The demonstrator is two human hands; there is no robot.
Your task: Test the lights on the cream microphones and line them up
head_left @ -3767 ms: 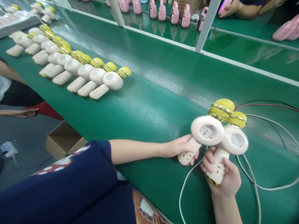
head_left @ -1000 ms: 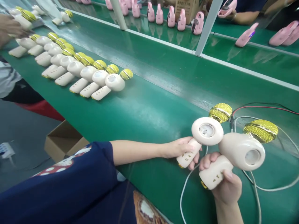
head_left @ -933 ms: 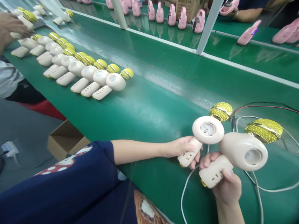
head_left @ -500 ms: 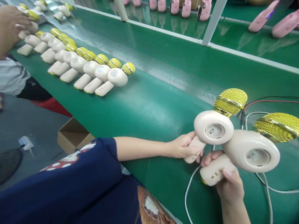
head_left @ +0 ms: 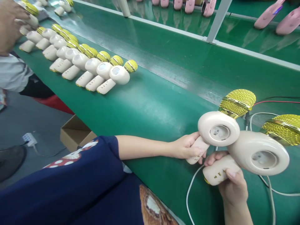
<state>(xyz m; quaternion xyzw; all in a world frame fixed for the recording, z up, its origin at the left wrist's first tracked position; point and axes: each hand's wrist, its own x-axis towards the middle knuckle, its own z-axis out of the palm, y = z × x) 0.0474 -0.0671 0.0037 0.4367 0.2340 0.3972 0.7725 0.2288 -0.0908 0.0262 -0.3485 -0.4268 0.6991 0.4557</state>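
Left hand (head_left: 186, 147) closed on one cream microphone (head_left: 219, 128), right hand (head_left: 234, 187) on a second microphone (head_left: 257, 153), both over the green conveyor belt (head_left: 159, 112); bodies nearly touching, so a knock or white cable (head_left: 192, 190) snag could drop one.

L arm (head_left: 150, 149) stretched out almost flat, bare forearm running toward 3 o'clock, wrist (head_left: 172, 149) about straight. L hand (head_left: 187, 147) closed, L fingers (head_left: 195, 147) curled tight. R forearm (head_left: 239, 215) rises from bottom edge toward 11 o'clock. R hand (head_left: 231, 184) closed too, R thumb (head_left: 232, 174) pressed down on top, R fingers (head_left: 212, 157) reaching out toward 9 o'clock. Hands just beside each other, L at approx 10 o'clock from R.
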